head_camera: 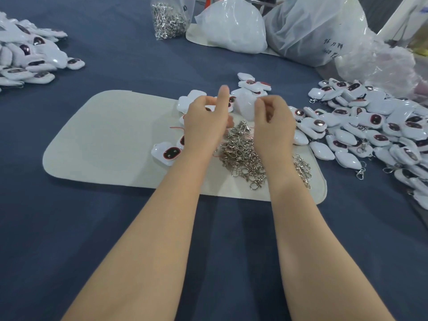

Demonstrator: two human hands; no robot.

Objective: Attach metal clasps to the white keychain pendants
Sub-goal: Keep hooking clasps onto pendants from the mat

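Both my hands hover over a beige mat [104, 140] on the blue table. My right hand [274, 126] has its fingers curled and holds a blurred white pendant [244, 105] at its fingertips. My left hand [205, 122] is just left of that pendant, index finger raised and the other fingers bent; whether it pinches anything is hidden. A loose heap of metal clasps [243, 156] lies on the mat under and between my wrists. A white pendant with a dark red-rimmed window [168, 154] lies face up on the mat, left of my left wrist.
A large pile of pendants [370, 128], some with clasps on, spreads across the right. Another pendant pile [30, 54] sits far left. At the back stand a clear bag of clasps [169, 19] and white plastic bags [234, 26].
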